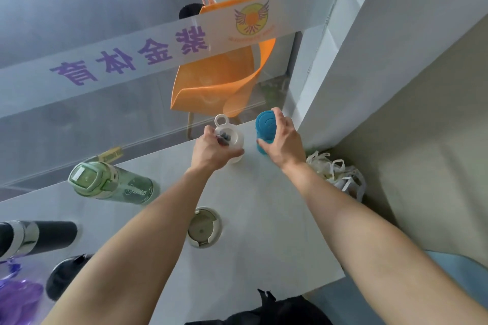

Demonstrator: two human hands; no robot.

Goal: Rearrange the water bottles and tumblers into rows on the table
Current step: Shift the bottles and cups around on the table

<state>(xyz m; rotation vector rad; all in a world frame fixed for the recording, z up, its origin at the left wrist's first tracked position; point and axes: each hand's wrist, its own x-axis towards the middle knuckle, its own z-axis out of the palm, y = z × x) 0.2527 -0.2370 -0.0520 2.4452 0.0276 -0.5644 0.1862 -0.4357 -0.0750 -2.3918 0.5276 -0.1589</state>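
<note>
On the pale grey table [264,219], far left edge: a purple translucent bottle [18,298], only partly in frame, with a black round-topped bottle [66,276] just beside it. Above those, a black tumbler [37,239] with a chrome band, looks tilted by the wide lens. Further back, a green clear bottle [111,184] with a flip lid, near the glass partition [79,74] that runs along the table's far edge. Mid-table, between the two forearms, a beige tumbler [203,227] seen from the top, standing apart from the rest. At the far corner the left hand [211,152] is closed around a white bottle [229,137] with a loop handle, fingers wrapped on its side, base on or near the tabletop, can't tell which. Just beside it, right hand [282,140] grips a blue tumbler [265,130], thumb on the near side, fingers curled over the far side. Off the table's right edge, white bags [335,174] on the floor.
</note>
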